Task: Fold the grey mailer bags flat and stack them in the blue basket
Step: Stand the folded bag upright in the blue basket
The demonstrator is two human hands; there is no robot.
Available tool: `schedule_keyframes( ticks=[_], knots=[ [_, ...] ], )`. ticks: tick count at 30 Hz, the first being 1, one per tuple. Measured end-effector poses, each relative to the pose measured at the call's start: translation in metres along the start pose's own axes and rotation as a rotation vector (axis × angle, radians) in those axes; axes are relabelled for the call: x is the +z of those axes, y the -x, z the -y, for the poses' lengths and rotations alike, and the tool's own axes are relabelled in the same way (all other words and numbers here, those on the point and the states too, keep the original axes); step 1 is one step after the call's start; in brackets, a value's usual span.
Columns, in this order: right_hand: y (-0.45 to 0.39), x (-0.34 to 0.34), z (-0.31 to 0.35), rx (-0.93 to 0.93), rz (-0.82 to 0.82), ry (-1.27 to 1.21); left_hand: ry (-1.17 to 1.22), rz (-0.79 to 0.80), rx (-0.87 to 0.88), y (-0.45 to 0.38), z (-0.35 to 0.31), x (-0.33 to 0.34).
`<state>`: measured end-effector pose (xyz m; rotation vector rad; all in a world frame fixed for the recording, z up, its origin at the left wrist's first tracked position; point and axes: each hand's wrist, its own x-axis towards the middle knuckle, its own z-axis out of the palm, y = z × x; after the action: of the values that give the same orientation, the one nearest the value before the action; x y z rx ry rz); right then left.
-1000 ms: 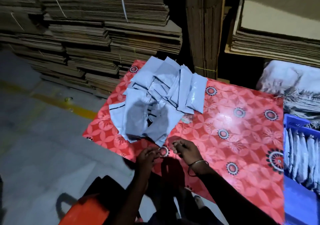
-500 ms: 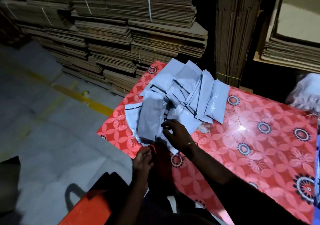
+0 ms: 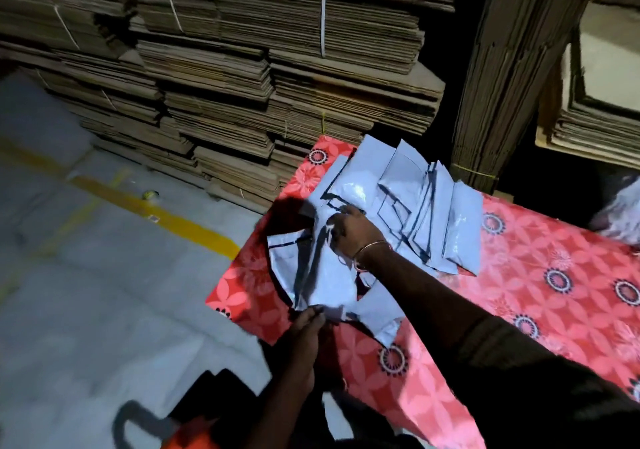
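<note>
A loose pile of grey mailer bags (image 3: pixel 429 213) lies on the far left part of the red flowered tablecloth (image 3: pixel 526 296). One crumpled grey bag (image 3: pixel 322 275) is lifted at the pile's near left side. My right hand (image 3: pixel 349 230) grips its upper part, fingers curled into the plastic, a bangle on the wrist. My left hand (image 3: pixel 308 324) pinches the bag's lower edge near the table's left edge. The blue basket is out of view.
Tall stacks of flattened cardboard (image 3: pixel 263 78) stand behind and left of the table. An upright cardboard bundle (image 3: pixel 512 78) rises right behind the pile. Grey floor with a yellow line (image 3: pixel 152 213) lies to the left. An orange object (image 3: pixel 194 434) sits below my left arm.
My right hand moved up onto the pile and took hold of a bag. My left hand rose to that bag's lower edge. The view swung left, taking the basket out of sight.
</note>
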<state>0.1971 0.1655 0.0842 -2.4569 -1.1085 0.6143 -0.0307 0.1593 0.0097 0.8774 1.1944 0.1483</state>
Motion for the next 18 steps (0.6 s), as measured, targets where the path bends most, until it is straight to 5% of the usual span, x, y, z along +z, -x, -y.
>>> schedule_keyframes(
  ticks=[10, 18],
  knots=[
    [0.008, 0.008, 0.017, 0.11, -0.187, -0.096, -0.092, 0.163, -0.006, -0.012, -0.025, -0.029],
    [0.075, 0.001, 0.006, 0.109, -0.461, -0.294, -0.184, 0.166, 0.232, -0.015, -0.044, -0.05]
  ],
)
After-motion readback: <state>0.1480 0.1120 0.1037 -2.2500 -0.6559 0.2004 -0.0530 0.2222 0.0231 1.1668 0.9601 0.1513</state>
